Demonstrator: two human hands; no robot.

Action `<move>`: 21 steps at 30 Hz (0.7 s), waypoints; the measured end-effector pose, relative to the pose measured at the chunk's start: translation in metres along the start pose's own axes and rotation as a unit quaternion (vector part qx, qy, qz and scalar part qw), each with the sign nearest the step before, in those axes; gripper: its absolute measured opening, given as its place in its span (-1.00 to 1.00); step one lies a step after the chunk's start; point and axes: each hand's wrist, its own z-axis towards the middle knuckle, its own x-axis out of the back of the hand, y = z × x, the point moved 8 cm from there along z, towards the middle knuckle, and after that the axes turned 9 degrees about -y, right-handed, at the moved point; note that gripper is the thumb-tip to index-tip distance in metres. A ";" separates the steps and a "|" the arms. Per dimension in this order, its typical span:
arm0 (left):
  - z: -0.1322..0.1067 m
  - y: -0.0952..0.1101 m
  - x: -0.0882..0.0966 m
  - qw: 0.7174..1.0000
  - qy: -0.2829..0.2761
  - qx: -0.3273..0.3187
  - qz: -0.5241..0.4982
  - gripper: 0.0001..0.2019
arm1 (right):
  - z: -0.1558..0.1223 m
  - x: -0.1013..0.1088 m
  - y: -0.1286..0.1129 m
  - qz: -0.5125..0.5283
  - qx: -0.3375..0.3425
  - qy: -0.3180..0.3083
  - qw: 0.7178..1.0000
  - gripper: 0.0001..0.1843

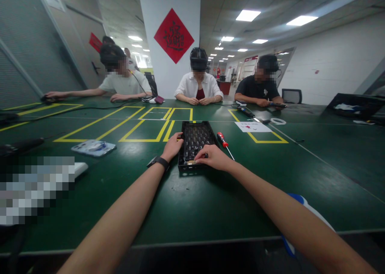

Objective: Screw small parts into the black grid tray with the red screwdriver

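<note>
A black rectangular tray [181,161] with rows of small shiny dark compartments or parts lies on the green table in front of me. My left hand [173,146] is closed on its left wall, thumb over the rim. At the near end of the tray my right hand [213,157] has its fingertips pinched together. Beside those fingertips is a small tan and silvery piece [190,162]; whether they grip it is unclear. A small dark bit shows at the curled fingers of that hand. A red-handled screwdriver [222,139] lies just right of the tray.
A phone [94,147] and a blurred white object [80,167] lie to the left. On the right are a paper sheet [253,126], a tape roll [278,121] and a dark bin [349,105]. Three people sit across the table [144,226], which bears yellow tape lines.
</note>
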 end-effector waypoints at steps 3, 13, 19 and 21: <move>0.000 0.000 0.000 1.000 -0.001 -0.003 0.000 -0.55 | 0.000 0.000 0.001 -0.013 0.000 0.001 1.000 -0.79; 0.003 -0.004 -0.002 1.000 0.001 -0.005 0.005 -0.55 | 0.000 0.002 0.002 -0.009 -0.014 0.018 1.000 -0.81; 0.002 -0.003 -0.001 1.000 0.001 -0.001 -0.001 -0.54 | 0.001 -0.001 0.001 -0.011 -0.008 0.000 1.000 -0.81; 0.002 -0.004 -0.001 1.000 0.000 0.004 -0.003 -0.54 | 0.001 0.000 0.001 -0.008 -0.007 0.008 1.000 -0.80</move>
